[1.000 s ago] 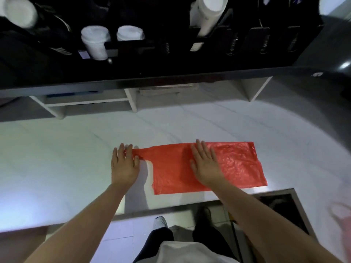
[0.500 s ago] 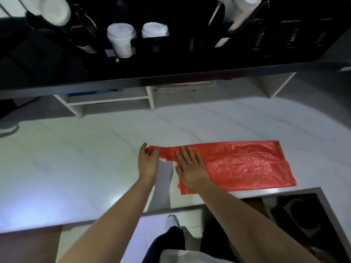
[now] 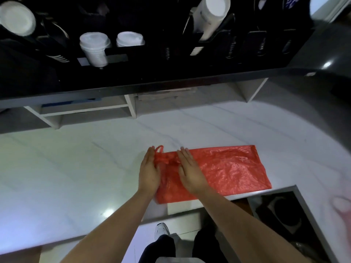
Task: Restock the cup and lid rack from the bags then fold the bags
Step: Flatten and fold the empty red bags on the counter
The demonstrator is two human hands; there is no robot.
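A red plastic bag (image 3: 228, 168) lies flat on the white marble counter (image 3: 66, 177), near its front edge. My right hand (image 3: 190, 171) presses flat on the bag's left part, fingers straight. My left hand (image 3: 150, 171) stands on edge against the bag's bunched left end, fingers straight, with a handle loop sticking up beside its fingertips. Above, the black cup and lid rack (image 3: 171, 44) holds white cup stacks (image 3: 94, 46) and a lid stack (image 3: 210, 14).
White shelf dividers (image 3: 131, 107) stand under the rack at the back of the counter. A dark recessed bin opening (image 3: 284, 211) sits at the counter's right front. A blurred pink shape (image 3: 341, 207) shows at the right edge.
My left hand has slid right, pushing the bag's handle end into a bunch against my right hand. My right hand shifted left along the bag. The camera view moved.
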